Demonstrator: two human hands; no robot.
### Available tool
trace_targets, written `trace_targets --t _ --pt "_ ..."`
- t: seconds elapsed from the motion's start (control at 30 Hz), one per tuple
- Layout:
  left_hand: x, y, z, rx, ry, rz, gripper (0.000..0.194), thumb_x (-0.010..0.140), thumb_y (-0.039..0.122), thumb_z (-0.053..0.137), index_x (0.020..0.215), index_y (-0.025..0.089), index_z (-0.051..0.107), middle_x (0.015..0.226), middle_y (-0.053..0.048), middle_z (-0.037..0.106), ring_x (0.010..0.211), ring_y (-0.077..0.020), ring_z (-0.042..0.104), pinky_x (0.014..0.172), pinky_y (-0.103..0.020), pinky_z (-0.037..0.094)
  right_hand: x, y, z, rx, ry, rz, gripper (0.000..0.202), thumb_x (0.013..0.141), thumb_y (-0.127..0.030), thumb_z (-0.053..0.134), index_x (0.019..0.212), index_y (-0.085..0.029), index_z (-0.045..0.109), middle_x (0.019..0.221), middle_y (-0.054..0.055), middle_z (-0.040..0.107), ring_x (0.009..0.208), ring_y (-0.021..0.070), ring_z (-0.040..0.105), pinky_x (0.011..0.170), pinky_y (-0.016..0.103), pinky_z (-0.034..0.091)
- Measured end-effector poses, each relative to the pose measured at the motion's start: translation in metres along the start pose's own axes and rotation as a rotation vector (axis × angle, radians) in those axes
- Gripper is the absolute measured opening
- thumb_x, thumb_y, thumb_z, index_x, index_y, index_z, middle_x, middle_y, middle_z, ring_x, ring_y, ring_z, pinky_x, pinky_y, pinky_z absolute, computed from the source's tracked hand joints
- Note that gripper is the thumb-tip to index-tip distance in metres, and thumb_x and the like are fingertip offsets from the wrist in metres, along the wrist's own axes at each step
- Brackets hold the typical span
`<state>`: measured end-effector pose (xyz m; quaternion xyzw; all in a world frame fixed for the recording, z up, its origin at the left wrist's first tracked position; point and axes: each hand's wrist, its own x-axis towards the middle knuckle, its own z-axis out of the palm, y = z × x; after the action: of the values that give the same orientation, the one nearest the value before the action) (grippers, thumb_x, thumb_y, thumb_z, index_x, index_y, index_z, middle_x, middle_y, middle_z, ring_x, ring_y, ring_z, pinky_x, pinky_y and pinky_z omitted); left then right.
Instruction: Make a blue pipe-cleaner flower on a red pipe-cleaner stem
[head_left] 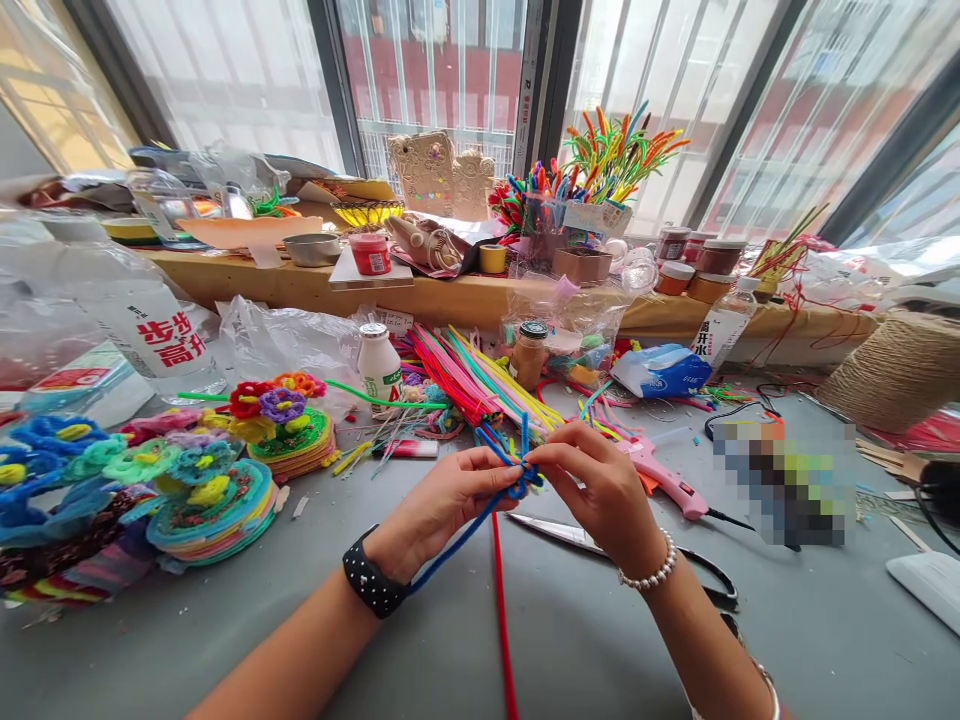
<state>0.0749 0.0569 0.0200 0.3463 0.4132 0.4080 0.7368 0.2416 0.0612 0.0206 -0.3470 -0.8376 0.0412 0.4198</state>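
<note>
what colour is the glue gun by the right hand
The glue gun is pink, seen best in the head view.

Coiled flowers [180,470] fill the left edge of the tabletop [315,640] — scissors [570,535] and a glue gun [671,480] lie toward the right, a bundle of pipe cleaners [461,375] behind them, near the far edge.

Shot from head height, looking forward and down across a gray table [420,650], close in on the left hand [454,500] and right hand [611,495], just below center. Angled to take in a brown ledge [450,297] beyond and tall windows [442,90] at top, spanning wide from large bottle [154,325] at left to twine spool [896,370] at right.
</note>
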Motion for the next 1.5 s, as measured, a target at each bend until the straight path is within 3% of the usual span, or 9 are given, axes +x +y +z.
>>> trace_targets --t 0.13,0.33,0.47,0.73,1.07,1.5 --pt "0.0 0.0 0.0 0.019 0.013 0.026 0.013 0.056 0.018 0.07 0.057 0.013 0.057 0.059 0.002 0.059 0.06 -0.0084 0.055 0.064 -0.022 0.044 0.0 0.0 0.001 -0.009 -0.003 -0.015 0.017 0.081 -0.014 0.044 0.083 -0.017 0.061 0.078 0.006 0.055 0.073 0.0135 0.052 0.065 0.024 0.044" --pt "-0.001 0.004 -0.004 0.017 -0.122 0.01 0.01 0.063 0.014 0.065 0.073 0.012 0.064 0.072 -0.001 0.063 0.069 -0.0084 0.057 0.07 -0.02 0.044 0.002 0.0 0.0 0.15 0.014 0.082 0.018 0.08 -0.012 0.044 0.082 -0.02 0.06 0.076 0.004 0.056 0.072 0.0133 0.053 0.065 0.024 0.045" --pt "-0.002 0.005 -0.005 0.019 -0.147 -0.018 0.011 0.064 0.012 0.064 0.075 0.012 0.064 0.074 -0.003 0.064 0.071 -0.0093 0.058 0.071 -0.019 0.044 0.003 0.002 0.0 0.251 0.008 0.127 0.015 0.078 -0.013 0.047 0.08 -0.019 0.06 0.076 0.004 0.055 0.071 0.0127 0.053 0.064 0.023 0.045" --pt "-0.004 0.007 -0.006 0.066 -0.163 -0.028 0.016 0.064 0.014 0.064 0.08 0.011 0.063 0.078 -0.005 0.065 0.075 -0.0126 0.059 0.076 -0.024 0.045 0.003 0.007 -0.002 0.236 -0.067 0.037 0.016 0.078 -0.009 0.047 0.079 -0.017 0.061 0.075 0.004 0.056 0.07 0.0119 0.054 0.064 0.022 0.044" --pt "0.002 0.001 -0.007 0.062 -0.024 0.07 0.013 0.06 0.018 0.067 0.07 0.012 0.061 0.071 -0.003 0.062 0.066 -0.0106 0.058 0.067 -0.022 0.046 0.0 0.009 0.002 0.042 -0.076 -0.028 0.017 0.08 -0.013 0.046 0.088 -0.017 0.06 0.081 0.006 0.057 0.074 0.0129 0.053 0.066 0.024 0.044" --pt "0.007 -0.005 -0.008 0.17 0.067 0.158 0.031 0.059 0.021 0.067 0.083 0.015 0.049 0.068 0.0 0.06 0.063 -0.0111 0.058 0.065 -0.025 0.046 -0.001 0.012 0.005 -0.227 -0.025 -0.144 0.016 0.081 -0.016 0.044 0.082 -0.017 0.061 0.076 0.005 0.057 0.068 0.0121 0.052 0.06 0.021 0.04"
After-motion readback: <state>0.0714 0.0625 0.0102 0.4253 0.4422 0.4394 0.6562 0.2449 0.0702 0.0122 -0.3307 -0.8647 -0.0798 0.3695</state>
